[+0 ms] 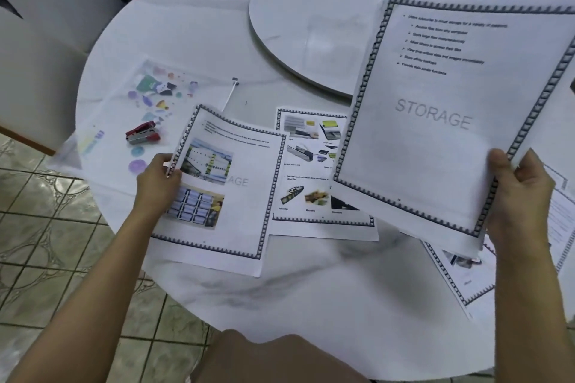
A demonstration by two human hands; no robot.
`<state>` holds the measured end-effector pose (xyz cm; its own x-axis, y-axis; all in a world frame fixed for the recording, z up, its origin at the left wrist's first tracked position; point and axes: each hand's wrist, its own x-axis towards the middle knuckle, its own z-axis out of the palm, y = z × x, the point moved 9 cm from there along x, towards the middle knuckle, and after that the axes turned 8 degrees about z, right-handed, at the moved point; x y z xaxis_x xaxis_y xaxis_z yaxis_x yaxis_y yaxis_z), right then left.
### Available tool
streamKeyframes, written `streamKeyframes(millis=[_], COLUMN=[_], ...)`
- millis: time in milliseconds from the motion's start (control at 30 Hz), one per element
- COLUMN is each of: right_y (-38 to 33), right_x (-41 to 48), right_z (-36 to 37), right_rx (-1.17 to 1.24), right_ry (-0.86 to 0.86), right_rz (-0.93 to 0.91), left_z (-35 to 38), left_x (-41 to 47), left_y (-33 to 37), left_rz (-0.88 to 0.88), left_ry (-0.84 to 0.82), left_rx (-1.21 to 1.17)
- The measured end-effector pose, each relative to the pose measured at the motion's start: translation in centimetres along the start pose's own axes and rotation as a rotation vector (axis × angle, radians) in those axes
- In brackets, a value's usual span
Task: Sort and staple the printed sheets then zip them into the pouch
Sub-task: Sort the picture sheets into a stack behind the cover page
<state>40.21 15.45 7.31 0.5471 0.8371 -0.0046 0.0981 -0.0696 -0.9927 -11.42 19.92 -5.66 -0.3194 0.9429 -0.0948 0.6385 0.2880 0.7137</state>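
My left hand (158, 179) pinches one sheet (224, 193) on the table (311, 289), my right hand (518, 193) grips a stack of sheets (435, 109).

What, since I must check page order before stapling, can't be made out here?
Head view only.
- Held stack: body text blurred; only STORAGE reads.
- Its lower sheets: hidden by the top one, count unknown.
- Sheets at right: covered by the stack and right hand, cut by the frame edge.
- Page numbers: too small.
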Motion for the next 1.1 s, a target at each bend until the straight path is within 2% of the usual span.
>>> streamKeyframes(millis=[400, 533, 700, 833, 933, 1100], right_y=[1.9, 2.4, 3.2, 3.8, 4.5, 5.4], right_x=[1.6, 2.1, 2.6, 3.2, 3.7, 4.5], right_z=[-1.5, -1.1, -0.5, -0.3, -0.4, -1.0], right_rx=[-0.038, -0.018, -0.041, -0.054, -0.053, -0.069], right_ry=[0.031, 0.027, 0.019, 0.003, -0.018, -0.061], right_rz=[0.058, 0.089, 0.115, 0.122, 0.133, 0.145], left_z=[-4.1, -3.9, 2.4, 9.1, 12.2, 14.0], left_x=[0.6, 0.8, -1.0, -1.9, -1.5, -0.8], left_y=[-1.5, 1.6, 8.7, 10.9, 10.8, 11.4], left_rz=[-0.089, 0.129, 0.336, 0.249, 0.15, 0.088], left_ry=[0.271, 0.31, 0.122, -0.096, -0.189, -0.214], left_rx=[0.105, 0.228, 0.015, 0.007, 0.116, 0.394])
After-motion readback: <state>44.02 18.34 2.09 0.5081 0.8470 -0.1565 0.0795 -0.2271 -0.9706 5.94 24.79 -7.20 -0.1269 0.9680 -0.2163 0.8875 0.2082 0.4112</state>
